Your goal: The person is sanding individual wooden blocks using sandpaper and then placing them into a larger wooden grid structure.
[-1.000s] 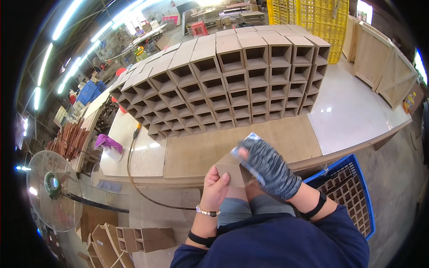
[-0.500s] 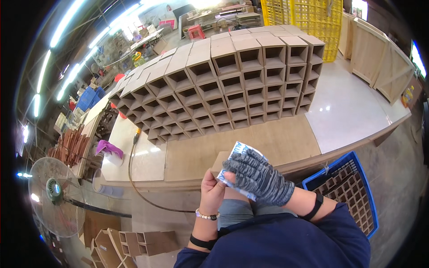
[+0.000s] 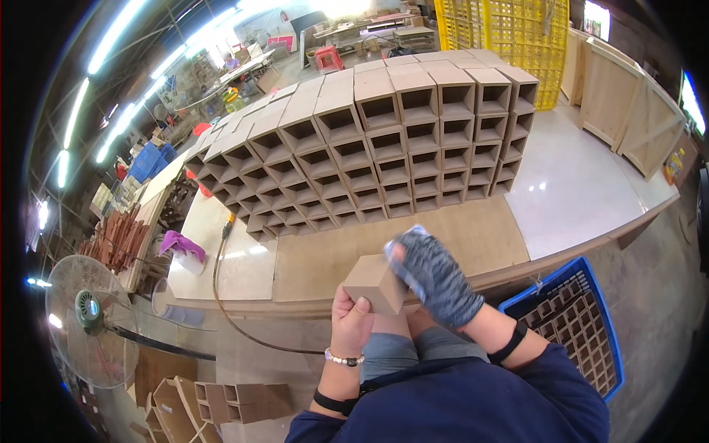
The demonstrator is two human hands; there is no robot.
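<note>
My bare left hand point(image 3: 349, 323) grips a small brown fibreboard box point(image 3: 373, 283) by its lower left side, thumb on the near face. The box is tilted in front of my lap, near the table's front edge. On my right hand point(image 3: 440, 282) is a grey knitted glove, its fingers bent round a sheet of sandpaper point(image 3: 418, 230) with blue print on a white back. That hand lies along the right side of the box; whether the sheet touches the box is hidden. Beyond my hands stands a stack of open-ended fibreboard boxes point(image 3: 384, 146) several rows high.
The table point(image 3: 583, 173) carries a brown board point(image 3: 391, 251) under the stack. Right of my legs is a blue crate point(image 3: 614, 347) with boxes in it. A hose point(image 3: 216, 284), a fan point(image 3: 90, 314) and more boxes point(image 3: 258, 402) are at left. Yellow crates point(image 3: 509, 44) stand behind.
My right hand has moved right and turned, taking the sandpaper off the front of the box. The box, mostly hidden before, now shows in my left hand.
</note>
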